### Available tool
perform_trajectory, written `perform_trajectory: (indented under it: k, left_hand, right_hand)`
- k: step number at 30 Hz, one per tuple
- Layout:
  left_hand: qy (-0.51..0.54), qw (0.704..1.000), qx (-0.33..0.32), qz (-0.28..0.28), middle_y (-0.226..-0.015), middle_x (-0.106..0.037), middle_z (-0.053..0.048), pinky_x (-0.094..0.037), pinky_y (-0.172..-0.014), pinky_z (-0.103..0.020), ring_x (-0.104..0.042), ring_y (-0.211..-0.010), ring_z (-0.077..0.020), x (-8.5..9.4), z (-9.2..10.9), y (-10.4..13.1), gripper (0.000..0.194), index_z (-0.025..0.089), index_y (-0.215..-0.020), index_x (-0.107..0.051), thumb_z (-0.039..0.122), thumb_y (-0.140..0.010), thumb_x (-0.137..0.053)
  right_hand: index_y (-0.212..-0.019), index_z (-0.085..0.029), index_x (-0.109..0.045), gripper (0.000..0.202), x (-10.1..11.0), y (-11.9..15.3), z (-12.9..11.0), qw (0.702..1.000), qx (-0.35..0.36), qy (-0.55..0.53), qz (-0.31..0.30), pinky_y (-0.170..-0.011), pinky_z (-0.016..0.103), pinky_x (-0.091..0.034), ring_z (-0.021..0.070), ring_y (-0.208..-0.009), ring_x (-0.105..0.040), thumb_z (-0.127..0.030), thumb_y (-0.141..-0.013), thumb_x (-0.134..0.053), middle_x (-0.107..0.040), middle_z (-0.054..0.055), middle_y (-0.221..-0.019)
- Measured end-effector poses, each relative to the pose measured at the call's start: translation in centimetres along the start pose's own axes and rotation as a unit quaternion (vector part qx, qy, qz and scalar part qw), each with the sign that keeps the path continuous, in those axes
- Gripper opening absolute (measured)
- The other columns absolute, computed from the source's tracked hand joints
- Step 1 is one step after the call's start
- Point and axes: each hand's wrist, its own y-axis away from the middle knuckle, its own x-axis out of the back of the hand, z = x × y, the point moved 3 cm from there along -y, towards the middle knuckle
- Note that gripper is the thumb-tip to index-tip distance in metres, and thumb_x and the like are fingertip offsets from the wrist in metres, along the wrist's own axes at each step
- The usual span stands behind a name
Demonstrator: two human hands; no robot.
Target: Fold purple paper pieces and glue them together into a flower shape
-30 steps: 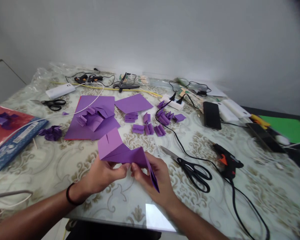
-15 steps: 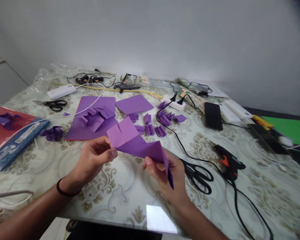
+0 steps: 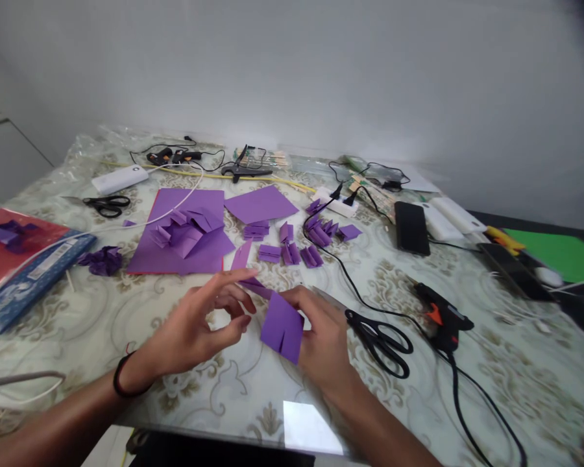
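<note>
Between thumb and fingers, my right hand [image 3: 321, 337] grips a folded purple paper strip [image 3: 282, 327] with a short slit in its lower panel. The strip's far end points up and left, beyond my fingers. Just left of it, my left hand [image 3: 209, 324] is held with thumb and fingers apart, nothing between them. Small folded purple pieces [image 3: 291, 253] lie beyond the hands. Purple sheets [image 3: 143, 250] with cut pieces on top are at the centre left, and another purple sheet [image 3: 261, 202] lies behind.
Black scissors [image 3: 382, 340] lie right of my right hand, near a black glue gun [image 3: 445, 318] with its cable. Further off are a phone [image 3: 411, 227], a power strip [image 3: 338, 202] and a crumpled purple paper [image 3: 102, 259]. More scissors [image 3: 107, 205] lie left.
My left hand has let go of the purple strip and its fingers have spread. My right hand has turned the strip, so a slit panel now faces the camera.
</note>
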Motion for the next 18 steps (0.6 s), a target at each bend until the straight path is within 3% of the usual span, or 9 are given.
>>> perform_trajectory:
  k: [4, 9, 14, 16, 18]
  left_hand:
    - [-0.057, 0.998, -0.024, -0.031, -0.117, -0.072, -0.003, -0.061, -0.084, -0.024, -0.073, -0.088, -0.0117, 0.4, 0.2, -0.3, 0.054, 0.033, -0.146, -0.057, 0.01, -0.099, -0.069]
    - [-0.077, 0.995, -0.049, -0.034, -0.106, -0.07, -0.005, -0.06, -0.082, -0.024, -0.07, -0.093, -0.0148, 0.9, 0.5, -0.8, 0.02, 0.022, -0.113, -0.066, 0.009, -0.098, -0.068]
    - [-0.081, 0.995, -0.042, -0.027, -0.1, -0.07, -0.005, -0.057, -0.081, -0.024, -0.068, -0.091, -0.0158, 2.0, 0.3, -1.1, 0.015, 0.021, -0.102, -0.067, 0.007, -0.099, -0.064]
    - [-0.094, 0.994, -0.049, -0.024, -0.096, -0.069, -0.004, -0.055, -0.08, -0.024, -0.067, -0.09, -0.0161, 2.7, 0.5, -1.3, 0.014, 0.022, -0.1, -0.069, 0.008, -0.1, -0.065]
    - [-0.102, 0.993, -0.053, -0.032, -0.097, -0.069, -0.004, -0.054, -0.079, -0.025, -0.066, -0.089, -0.017, 3.0, 0.8, -1.4, 0.012, 0.022, -0.099, -0.07, 0.011, -0.1, -0.066]
  right_hand:
    - [-0.089, -0.02, -0.065, 0.014, -1.0, 0.4, 0.1, 0.999, -0.017, -0.012, -0.031, -0.065, 0.025, -0.05, 0.0141, -0.069, -0.065, -0.007, -0.088, -0.07, -0.069, -0.001, -0.08]
    - [-0.094, -0.021, -0.067, 0.018, -1.5, 0.8, 0.4, 0.995, -0.029, -0.049, -0.076, -0.07, 0.025, -0.052, 0.0143, -0.075, -0.065, -0.004, -0.088, -0.069, -0.067, -0.002, -0.083]
    - [-0.12, -0.024, -0.065, 0.038, -0.9, 0.3, 1.2, 0.96, -0.102, -0.082, -0.246, -0.086, 0.032, -0.059, 0.0188, -0.095, -0.072, -0.004, -0.088, -0.066, -0.074, 0.002, -0.105]
    - [-0.127, -0.027, -0.062, 0.043, -0.1, 0.0, 1.5, 0.962, -0.124, -0.091, -0.227, -0.087, 0.033, -0.06, 0.0183, -0.096, -0.073, -0.004, -0.09, -0.064, -0.075, 0.002, -0.109]
    - [-0.139, -0.029, -0.056, 0.051, 0.7, -0.3, 1.6, 0.974, -0.11, -0.107, -0.165, -0.086, 0.032, -0.061, 0.0162, -0.092, -0.073, -0.006, -0.094, -0.062, -0.073, 0.002, -0.111]
